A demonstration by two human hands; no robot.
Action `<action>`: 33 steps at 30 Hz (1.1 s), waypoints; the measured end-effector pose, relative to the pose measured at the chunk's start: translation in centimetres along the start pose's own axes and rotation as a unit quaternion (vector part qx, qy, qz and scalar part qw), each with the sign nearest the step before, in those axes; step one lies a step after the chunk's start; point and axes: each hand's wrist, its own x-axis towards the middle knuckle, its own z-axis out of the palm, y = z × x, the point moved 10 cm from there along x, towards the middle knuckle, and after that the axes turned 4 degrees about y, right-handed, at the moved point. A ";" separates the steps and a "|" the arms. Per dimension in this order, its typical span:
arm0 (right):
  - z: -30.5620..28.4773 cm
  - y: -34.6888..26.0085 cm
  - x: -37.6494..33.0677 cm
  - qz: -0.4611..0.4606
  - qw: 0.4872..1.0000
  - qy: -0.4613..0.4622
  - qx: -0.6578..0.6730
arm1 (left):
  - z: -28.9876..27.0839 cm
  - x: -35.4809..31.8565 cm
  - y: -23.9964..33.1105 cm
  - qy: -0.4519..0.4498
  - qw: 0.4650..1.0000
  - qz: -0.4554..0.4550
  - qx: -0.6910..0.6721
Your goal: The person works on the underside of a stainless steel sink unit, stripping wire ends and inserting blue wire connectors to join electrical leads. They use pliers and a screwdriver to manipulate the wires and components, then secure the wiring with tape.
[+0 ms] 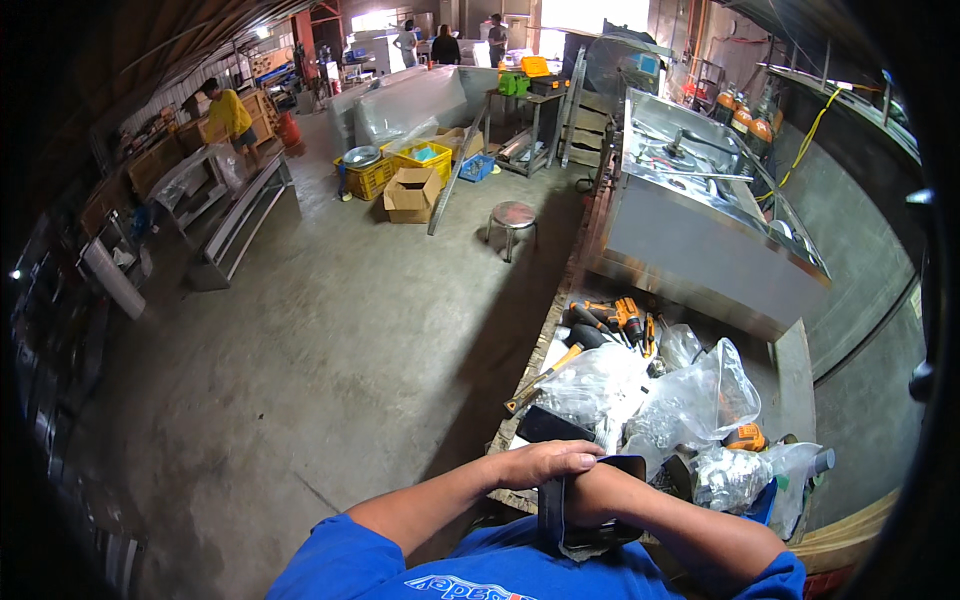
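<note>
— What do we have in our hands?

— A flat dark rectangular piece with a grey strap-like band (pixel 553 510) hanging from it, held upright close against our chest, just over the near edge of the cluttered wooden workbench (pixel 850 520). Our left hand (pixel 545 462) lies over its top with the fingers curled down the front, and our right hand (pixel 600 495) is closed around its side from behind. Both hands are clamped on it, touching each other.

— And right past it?

— A heap of clear crumpled plastic bags (pixel 690 400) sits on the bench just beyond our hands. A second dark flat block (pixel 550 425) lies at the bench's left edge, and a wooden-handled hammer (pixel 545 378) lies slantwise beside it, its handle reaching that same edge. To the right, a small orange and black tool (pixel 745 437) rests among the bags.

— Farther up the bench?

— An orange and black cordless drill (pixel 615 315) lies near the left edge, and behind it stands a long stainless steel counter unit (pixel 700 240) filling the far end.

— What about the floor?

— We see a round metal stool (pixel 513 215) on the concrete, then an open brown cardboard box (pixel 412 192) and yellow plastic crates (pixel 400 165). A person in a yellow shirt (pixel 228 112) stands well off to the left.
</note>
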 end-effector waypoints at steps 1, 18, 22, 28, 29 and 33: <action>0.0 -0.2 0.2 -0.006 1.000 -0.009 0.003 | 0.0 0.0 -0.1 -0.002 1.000 -0.007 -0.011; -3.8 -3.8 -9.2 -0.038 0.948 0.315 -0.005 | 0.8 -2.8 2.3 0.078 0.987 -0.031 -0.140; -3.3 -3.2 -7.6 -0.027 0.962 0.270 0.022 | 1.3 -2.3 3.3 0.070 0.992 -0.035 -0.097; -3.0 -2.6 -7.4 -0.031 0.943 0.327 0.055 | 1.5 -2.3 3.1 0.083 0.990 -0.061 -0.094; -3.0 -2.3 -7.6 -0.029 0.935 0.347 0.063 | 1.5 -2.3 3.1 0.082 0.991 -0.062 -0.087; -2.8 -2.0 -7.5 -0.042 0.920 0.380 0.089 | 1.5 -2.3 2.9 0.081 0.992 -0.060 -0.078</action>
